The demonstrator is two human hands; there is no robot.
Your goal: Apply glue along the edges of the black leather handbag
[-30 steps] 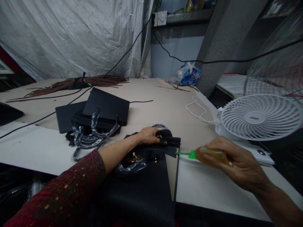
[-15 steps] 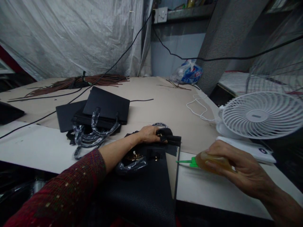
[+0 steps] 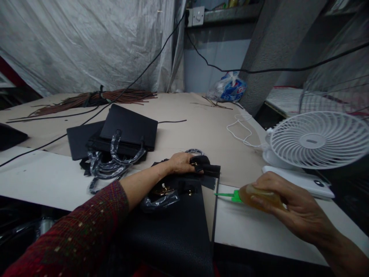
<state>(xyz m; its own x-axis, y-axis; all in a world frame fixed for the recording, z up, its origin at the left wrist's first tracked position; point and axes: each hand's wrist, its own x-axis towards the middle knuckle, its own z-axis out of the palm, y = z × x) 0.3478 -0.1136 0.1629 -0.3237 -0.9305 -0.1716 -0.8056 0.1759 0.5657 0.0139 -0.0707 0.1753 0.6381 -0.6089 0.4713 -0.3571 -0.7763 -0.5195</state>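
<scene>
A black handbag (image 3: 173, 234) with gold-coloured fittings and a plastic-wrapped handle lies at the table's front edge. My left hand (image 3: 182, 163) is closed on its upper end beside a black strap; the fingertips are partly hidden. Along the bag's right side a beige strip (image 3: 210, 207) shows between dark edges. In my right hand (image 3: 291, 206) is a squeeze bottle (image 3: 258, 198) of amber liquid, gripped between thumb and fingers. Its thin green nozzle (image 3: 227, 195) points left, with the tip at the bag's right edge beside the beige strip.
Black bag pieces (image 3: 129, 127) with plastic-wrapped handles are piled at the left. A bundle of brown cords (image 3: 115, 98) lies behind them. At the right stands a white fan (image 3: 314, 140) with a white cable. A black cable (image 3: 150, 67) crosses the table's left side.
The bottle's nozzle tip has shifted slightly upward along the bag's right edge. My left hand keeps its hold on the bag, which stays in nearly the same place.
</scene>
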